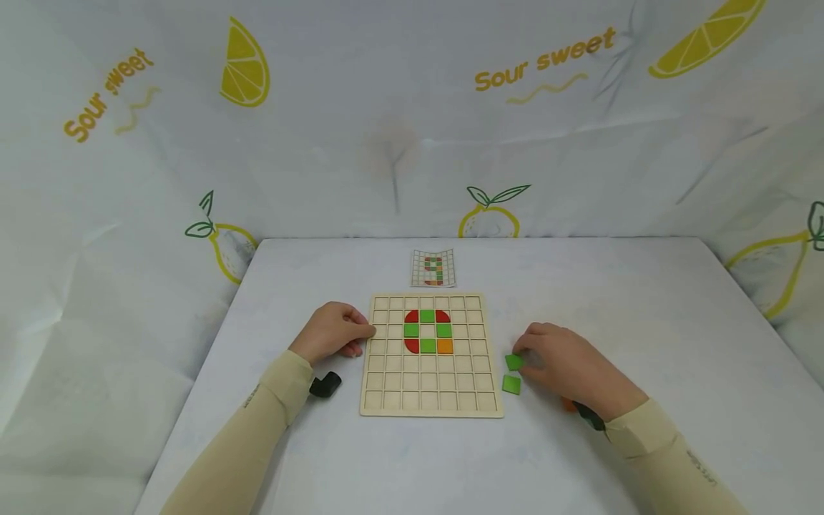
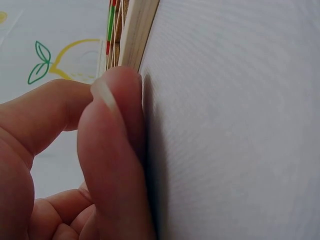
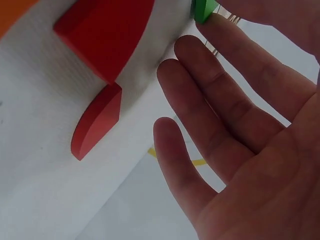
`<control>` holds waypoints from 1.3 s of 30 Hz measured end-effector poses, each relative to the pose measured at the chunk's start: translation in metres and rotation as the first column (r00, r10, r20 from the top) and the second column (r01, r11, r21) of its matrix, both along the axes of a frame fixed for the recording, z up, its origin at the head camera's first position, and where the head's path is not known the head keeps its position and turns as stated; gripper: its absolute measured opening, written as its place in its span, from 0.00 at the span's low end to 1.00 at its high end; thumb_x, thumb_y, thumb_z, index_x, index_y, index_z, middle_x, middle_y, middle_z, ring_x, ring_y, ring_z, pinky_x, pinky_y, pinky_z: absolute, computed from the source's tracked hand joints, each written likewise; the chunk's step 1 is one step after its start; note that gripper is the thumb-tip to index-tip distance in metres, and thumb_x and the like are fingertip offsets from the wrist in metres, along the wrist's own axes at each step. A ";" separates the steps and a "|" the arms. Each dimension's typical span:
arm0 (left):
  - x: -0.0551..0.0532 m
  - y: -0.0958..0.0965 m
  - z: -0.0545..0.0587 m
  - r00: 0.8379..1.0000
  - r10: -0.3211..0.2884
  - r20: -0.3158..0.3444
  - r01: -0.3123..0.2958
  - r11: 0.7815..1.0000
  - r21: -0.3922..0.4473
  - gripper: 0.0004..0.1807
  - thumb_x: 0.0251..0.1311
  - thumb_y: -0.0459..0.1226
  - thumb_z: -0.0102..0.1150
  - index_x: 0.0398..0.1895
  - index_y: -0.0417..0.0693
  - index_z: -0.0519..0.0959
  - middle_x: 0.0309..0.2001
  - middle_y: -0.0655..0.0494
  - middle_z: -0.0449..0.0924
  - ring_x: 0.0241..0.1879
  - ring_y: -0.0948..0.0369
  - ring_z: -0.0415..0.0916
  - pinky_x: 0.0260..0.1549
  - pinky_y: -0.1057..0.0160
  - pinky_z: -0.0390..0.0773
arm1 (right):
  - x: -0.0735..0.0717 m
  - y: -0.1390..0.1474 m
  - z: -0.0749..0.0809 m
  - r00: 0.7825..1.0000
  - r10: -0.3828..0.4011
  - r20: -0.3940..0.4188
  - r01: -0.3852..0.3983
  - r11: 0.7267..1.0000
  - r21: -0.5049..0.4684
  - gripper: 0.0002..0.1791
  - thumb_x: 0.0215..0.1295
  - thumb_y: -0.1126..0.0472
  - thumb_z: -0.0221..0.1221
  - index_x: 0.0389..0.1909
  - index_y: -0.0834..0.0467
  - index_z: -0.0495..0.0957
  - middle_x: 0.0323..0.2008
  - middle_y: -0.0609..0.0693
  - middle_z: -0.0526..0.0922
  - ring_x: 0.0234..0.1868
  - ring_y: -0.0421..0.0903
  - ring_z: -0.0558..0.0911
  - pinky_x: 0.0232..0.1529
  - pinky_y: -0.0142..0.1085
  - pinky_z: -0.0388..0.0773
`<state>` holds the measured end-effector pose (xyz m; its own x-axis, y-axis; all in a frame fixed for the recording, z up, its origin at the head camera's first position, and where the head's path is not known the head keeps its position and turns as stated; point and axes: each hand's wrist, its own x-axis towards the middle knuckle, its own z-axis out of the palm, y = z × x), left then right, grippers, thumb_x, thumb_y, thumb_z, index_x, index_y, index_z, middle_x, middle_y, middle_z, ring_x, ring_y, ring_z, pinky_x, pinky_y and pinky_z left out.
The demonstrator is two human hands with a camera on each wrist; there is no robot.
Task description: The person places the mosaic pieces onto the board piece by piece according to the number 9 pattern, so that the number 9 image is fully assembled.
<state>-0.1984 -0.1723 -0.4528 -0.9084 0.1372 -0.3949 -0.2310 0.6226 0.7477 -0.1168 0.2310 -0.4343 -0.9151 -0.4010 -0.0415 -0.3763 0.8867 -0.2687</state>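
A square wooden grid board [image 1: 428,404] lies in the middle of the table, with red, green and orange tiles in its upper cells. My left hand [image 1: 331,331] holds the board at its left edge, thumb [image 2: 112,160] and index fingertip together at the rim. Right of the board, my right hand [image 1: 569,365] pinches a green square tile [image 1: 513,362] between thumb and index finger. Its other fingers [image 3: 200,110] are extended. A second green square tile [image 1: 511,385] lies just below. Two red quarter-round tiles, one nearer [image 3: 107,35] and one farther [image 3: 97,121], lie beneath the right hand.
Behind the board lies a small printed pattern card [image 1: 433,268]. An orange tile [image 1: 569,405] shows partly under the right wrist. A white cloth [image 1: 360,129] with lemon prints hangs behind the table and along its sides.
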 end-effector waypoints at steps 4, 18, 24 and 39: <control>0.000 0.000 0.000 1.000 0.001 0.000 -0.001 1.000 0.000 0.10 0.65 0.43 0.73 0.41 0.47 0.86 0.29 0.53 0.88 0.24 0.60 0.85 0.29 0.65 0.85 | -0.001 -0.001 0.002 1.000 0.003 -0.013 -0.003 1.000 -0.001 0.11 0.61 0.61 0.76 0.44 0.51 0.90 0.42 0.40 0.85 0.44 0.42 0.84 0.50 0.45 0.85; -0.001 -0.004 -0.002 1.000 0.005 0.011 -0.005 1.000 0.000 0.10 0.65 0.43 0.74 0.41 0.48 0.86 0.28 0.53 0.88 0.24 0.60 0.85 0.28 0.65 0.85 | -0.012 -0.037 0.015 0.999 0.045 0.011 -0.045 0.998 -0.032 0.09 0.63 0.59 0.74 0.44 0.52 0.90 0.42 0.42 0.86 0.46 0.44 0.84 0.53 0.45 0.85; -0.002 -0.003 -0.004 1.000 0.004 0.015 -0.004 1.000 -0.004 0.10 0.65 0.44 0.74 0.40 0.49 0.86 0.28 0.53 0.88 0.24 0.60 0.84 0.28 0.65 0.84 | -0.016 -0.055 0.014 0.997 0.078 -0.001 -0.078 0.996 -0.033 0.09 0.63 0.58 0.75 0.44 0.53 0.89 0.41 0.42 0.85 0.43 0.42 0.83 0.51 0.44 0.85; -0.002 -0.003 -0.001 1.000 0.002 0.022 -0.002 1.000 0.021 0.11 0.65 0.45 0.74 0.40 0.48 0.86 0.28 0.52 0.88 0.24 0.60 0.85 0.28 0.65 0.84 | -0.019 -0.090 0.008 0.990 0.137 -0.019 -0.137 0.991 0.000 0.08 0.64 0.58 0.73 0.43 0.52 0.91 0.41 0.43 0.88 0.42 0.44 0.85 0.57 0.49 0.84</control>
<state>-0.2004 -0.1748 -0.4539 -0.8998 0.1440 -0.4119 -0.2489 0.6060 0.7555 -0.1355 0.1414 -0.4258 -0.8524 -0.5224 -0.0240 -0.4990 0.8262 -0.2616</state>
